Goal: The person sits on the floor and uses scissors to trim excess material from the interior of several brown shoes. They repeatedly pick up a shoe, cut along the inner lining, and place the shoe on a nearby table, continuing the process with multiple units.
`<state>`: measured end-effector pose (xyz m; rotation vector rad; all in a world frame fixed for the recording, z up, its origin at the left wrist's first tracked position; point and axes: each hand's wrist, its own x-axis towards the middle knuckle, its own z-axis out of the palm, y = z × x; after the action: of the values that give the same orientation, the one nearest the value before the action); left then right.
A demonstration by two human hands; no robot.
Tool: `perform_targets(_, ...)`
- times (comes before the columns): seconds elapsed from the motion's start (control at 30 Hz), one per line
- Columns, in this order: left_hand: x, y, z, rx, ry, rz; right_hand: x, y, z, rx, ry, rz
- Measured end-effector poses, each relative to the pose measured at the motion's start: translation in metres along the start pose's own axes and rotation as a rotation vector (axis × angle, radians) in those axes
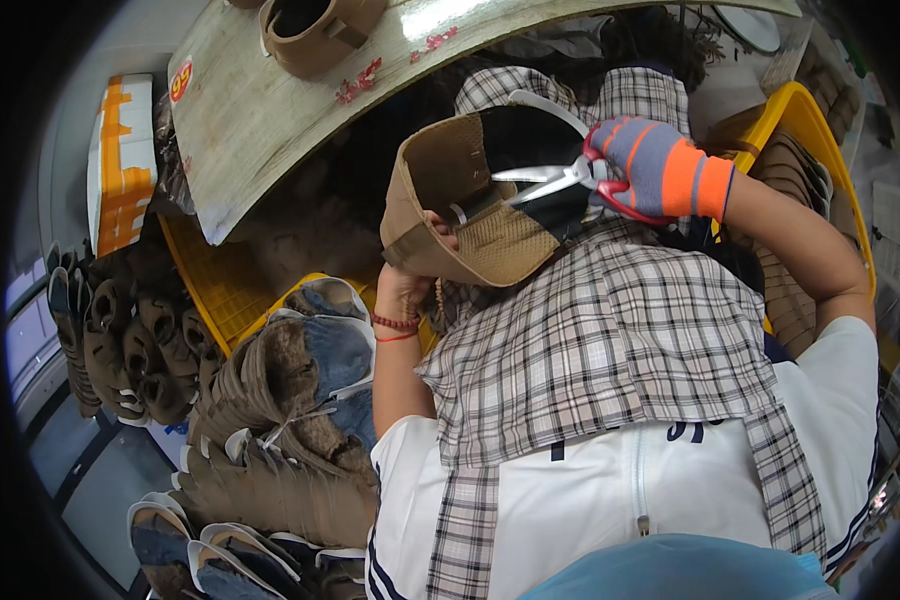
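My left hand is closed on a brown shoe upper, with fingertips showing inside its opening. The upper is spread wide, has a dark lining and white edging at its far side, and is held above my lap. In a grey and orange glove, my right hand grips scissors with red handles. Their blades are parted and point left into the upper's opening. A small pale loop lies by my left fingertips; whether the blades touch anything there, I cannot tell.
A worn wooden table stands ahead at the left, with another brown upper on it. Stacked uppers pile up at my left. Yellow crates stand at left, and one yellow crate holding more uppers at right. A plaid apron covers my lap.
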<state>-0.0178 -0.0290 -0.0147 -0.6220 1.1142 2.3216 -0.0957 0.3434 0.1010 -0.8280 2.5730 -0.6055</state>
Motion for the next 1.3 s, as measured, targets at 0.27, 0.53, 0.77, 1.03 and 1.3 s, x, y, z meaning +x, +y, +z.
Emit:
perform_targets(0.27,-0.004,-0.017,-0.014,0.134,-0.144,-0.067,0.005,-0.009,0.012,-0.158,-0.348,-0.077)
perform_targets(0.53,-0.016,-0.011,0.022,0.088,0.077,-0.1,0.007,-0.017,0.023,-0.2,-0.301,-0.087)
perform_targets(0.77,-0.01,-0.015,0.018,0.148,0.025,-0.057,-0.005,-0.006,0.009,-0.247,-0.189,-0.029)
perform_targets(1.03,0.0,-0.029,-0.019,0.037,-0.084,-0.067,0.01,-0.009,0.019,-0.157,-0.18,-0.145)
perform_targets(1.3,-0.01,-0.016,0.014,0.059,0.062,-0.091,-0.002,0.001,0.011,-0.169,-0.185,0.119)
